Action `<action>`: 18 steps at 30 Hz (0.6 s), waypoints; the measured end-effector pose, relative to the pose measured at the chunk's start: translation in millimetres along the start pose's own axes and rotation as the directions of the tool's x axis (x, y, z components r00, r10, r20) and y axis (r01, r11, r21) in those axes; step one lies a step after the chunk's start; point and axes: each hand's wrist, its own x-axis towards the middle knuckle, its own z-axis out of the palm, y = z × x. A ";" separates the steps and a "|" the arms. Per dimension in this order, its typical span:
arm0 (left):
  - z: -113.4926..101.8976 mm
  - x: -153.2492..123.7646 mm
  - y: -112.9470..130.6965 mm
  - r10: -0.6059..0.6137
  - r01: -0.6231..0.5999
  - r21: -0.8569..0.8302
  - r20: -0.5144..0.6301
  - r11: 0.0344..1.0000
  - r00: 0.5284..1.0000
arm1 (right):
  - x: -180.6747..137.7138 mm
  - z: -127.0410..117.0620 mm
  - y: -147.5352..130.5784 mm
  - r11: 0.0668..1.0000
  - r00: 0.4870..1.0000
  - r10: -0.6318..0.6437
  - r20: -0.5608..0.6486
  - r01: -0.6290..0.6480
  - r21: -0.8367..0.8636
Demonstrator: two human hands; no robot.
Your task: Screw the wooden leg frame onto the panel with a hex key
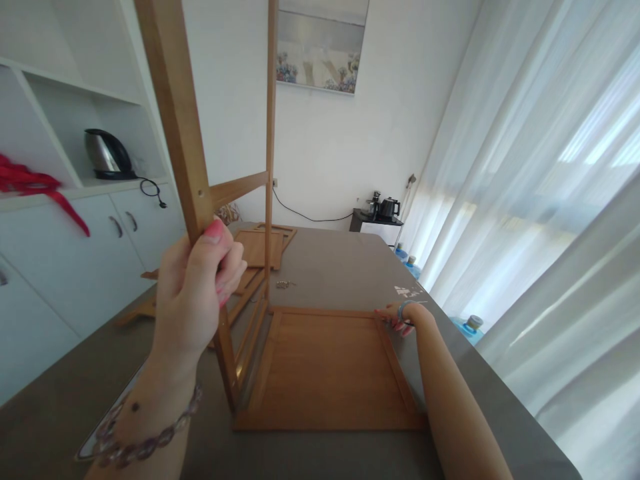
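The upright post [175,100], left of the panel [325,373], was clenched by the left hand [193,297] — the far corner touched by the slack right hand [406,316].

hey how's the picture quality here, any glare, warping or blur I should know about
Head view: daylight through the curtains washes out the right side. The wide lens tilts the wooden post and splays the table edges. The left hand gripping the post looms large. The right hand on the panel is small but fairly sharp.
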 end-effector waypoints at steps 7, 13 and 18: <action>0.0 -1.0 0.2 -0.021 0.021 0.008 -0.012 1.000 1.000 | -9.5 5.6 -13.3 0.998 0.998 -0.057 -0.039 0.057 0.003; 4.1 -1.3 3.2 -0.060 0.061 0.015 -0.063 0.998 0.996 | 1.2 6.9 -8.9 0.994 0.997 0.034 -0.062 -0.040 -0.097; 4.4 -1.4 3.7 -0.067 0.069 0.021 -0.071 0.997 0.995 | 7.6 8.4 -14.2 0.991 0.997 -0.004 -0.080 -0.007 -0.135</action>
